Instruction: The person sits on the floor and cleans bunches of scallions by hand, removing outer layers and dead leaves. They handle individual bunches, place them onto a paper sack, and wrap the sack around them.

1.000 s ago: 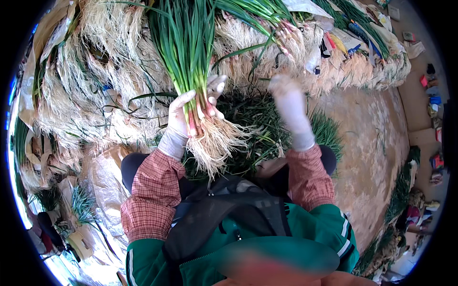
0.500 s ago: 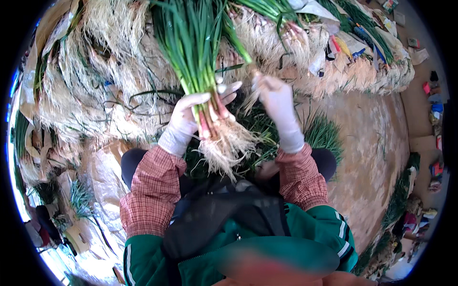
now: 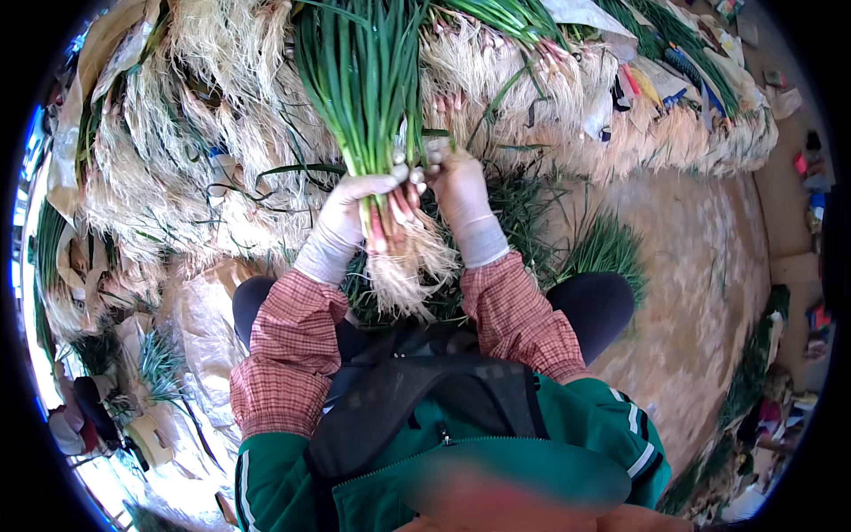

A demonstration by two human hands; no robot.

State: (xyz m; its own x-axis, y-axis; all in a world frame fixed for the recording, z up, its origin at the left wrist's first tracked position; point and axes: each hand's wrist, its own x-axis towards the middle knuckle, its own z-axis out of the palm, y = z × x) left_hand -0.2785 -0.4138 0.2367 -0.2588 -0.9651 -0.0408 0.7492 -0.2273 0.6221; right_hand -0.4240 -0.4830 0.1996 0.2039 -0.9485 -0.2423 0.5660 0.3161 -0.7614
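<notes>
A thick bunch of green garlic (image 3: 368,106), with long green leaves, reddish stem bases and pale stringy roots, is held upright in front of me. My left hand (image 3: 352,202), in a pale glove, wraps around its stems from the left, just above the roots. My right hand (image 3: 455,177), gloved too, is closed at the bunch's right edge. Its curled fingertips meet the left fingertips and pinch at a stalk there, mostly hidden by the fingers. The roots (image 3: 408,270) hang below both hands, over my lap.
A long heap of green garlic with roots (image 3: 213,168) runs along the far side. Cut green leaves (image 3: 603,257) lie on the brown floor (image 3: 683,257) by my right knee. Plastic sheeting (image 3: 208,328) spreads at left. Coloured odds and ends (image 3: 811,199) line the far right edge.
My right hand has moved left, from holding a single stalk apart to touching the bunch's right edge. My left hand keeps its hold on the bunch, with its fingers closed further.
</notes>
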